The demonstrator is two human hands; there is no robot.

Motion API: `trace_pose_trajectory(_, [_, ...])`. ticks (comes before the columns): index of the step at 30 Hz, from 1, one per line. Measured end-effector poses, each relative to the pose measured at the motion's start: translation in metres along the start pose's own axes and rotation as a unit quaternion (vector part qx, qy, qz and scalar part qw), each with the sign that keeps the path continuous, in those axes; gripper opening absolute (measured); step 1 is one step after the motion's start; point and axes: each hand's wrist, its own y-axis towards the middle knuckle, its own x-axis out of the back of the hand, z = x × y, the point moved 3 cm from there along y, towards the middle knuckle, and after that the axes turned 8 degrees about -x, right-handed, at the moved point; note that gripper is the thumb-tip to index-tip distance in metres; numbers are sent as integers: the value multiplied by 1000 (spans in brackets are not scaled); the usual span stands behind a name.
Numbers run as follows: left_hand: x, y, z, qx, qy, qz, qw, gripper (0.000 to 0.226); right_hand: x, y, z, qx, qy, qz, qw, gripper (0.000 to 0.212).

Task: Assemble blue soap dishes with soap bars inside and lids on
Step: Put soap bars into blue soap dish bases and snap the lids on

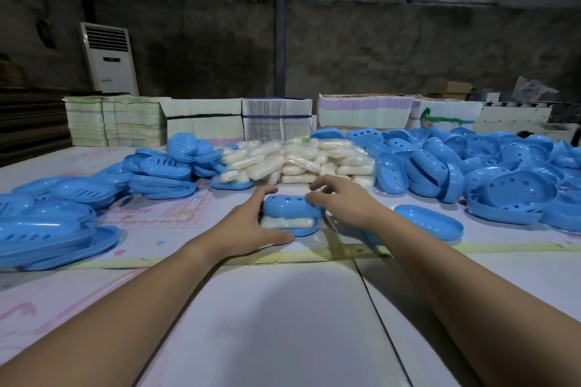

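Two hands meet on one soap dish at the centre of the tabletop (283, 308). Its base (303, 231) lies with a wrapped soap bar (287, 222) inside, and the lid (289, 206) sits on top, not yet pressed home; a gap shows along the near edge. Their long axis runs from 9 to 3 o'clock. The left hand (251, 226) cups the 9 o'clock end, thumb at the near rim; its grip is wide around lid and base. The right hand (339, 198) rests curled fingertips on the lid's 3 o'clock end. Closing probably calls for a downward press from both ends.
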Motion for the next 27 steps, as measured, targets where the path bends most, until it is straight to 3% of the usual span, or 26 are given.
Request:
trace_pose_trajectory(5, [1,0,0,-3,22,12,1000,101,-12,-3,4,64,-46,69,994,30])
trace_pose_trajectory(13, [1,-1,-2,-18,13,9,1000,91,-5,-2,1,78,52,76,993,18])
trace_pose_trajectory(17, [2,-2,-4,-19,13,14,1000,89,-7,-2,1,83,44,85,992,22])
trace_pose_trajectory(23, [3,-4,-7,-29,-29,19,999,79,-17,-8,4,77,32,174,981,36])
trace_pose_trajectory(27, [3,-5,-8,-23,-35,23,999,82,-11,-8,7,102,8,140,985,41])
